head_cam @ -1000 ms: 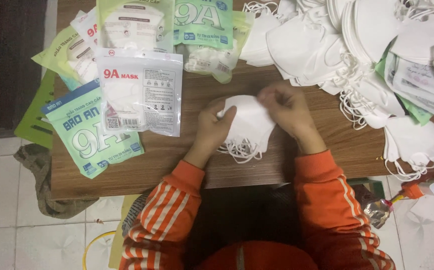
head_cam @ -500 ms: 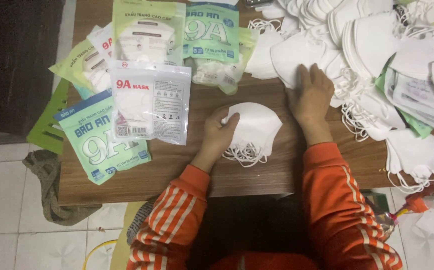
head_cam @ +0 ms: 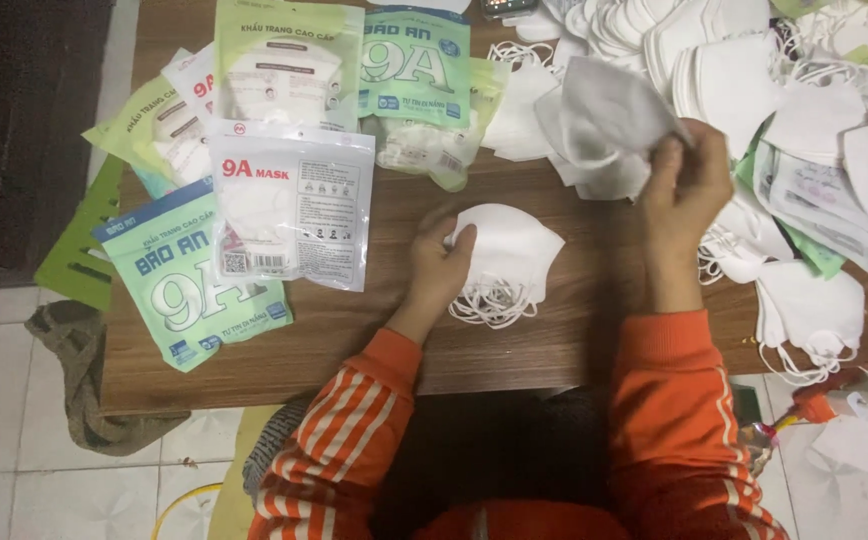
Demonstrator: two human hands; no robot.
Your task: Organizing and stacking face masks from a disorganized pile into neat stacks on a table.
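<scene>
A folded white face mask (head_cam: 514,255) lies on the wooden table (head_cam: 354,340), its ear loops bunched at its near edge. My left hand (head_cam: 442,262) rests on its left side, fingers pinching the edge. My right hand (head_cam: 686,185) is raised to the right and grips a second white mask (head_cam: 609,110) by its edge, lifted off the heap of loose white masks (head_cam: 754,70). Both arms wear orange sleeves with white stripes.
Several flat mask packets, green and white (head_cam: 289,205), lie spread over the table's left half. A big pile of loose masks and papers (head_cam: 834,180) fills the right side. A green sheet (head_cam: 74,255) and a cloth (head_cam: 84,380) hang off the left edge over tiled floor.
My right hand left the mask in the middle, reached to the pile at the back right and lifted one mask from it. My left hand stayed on the middle mask.
</scene>
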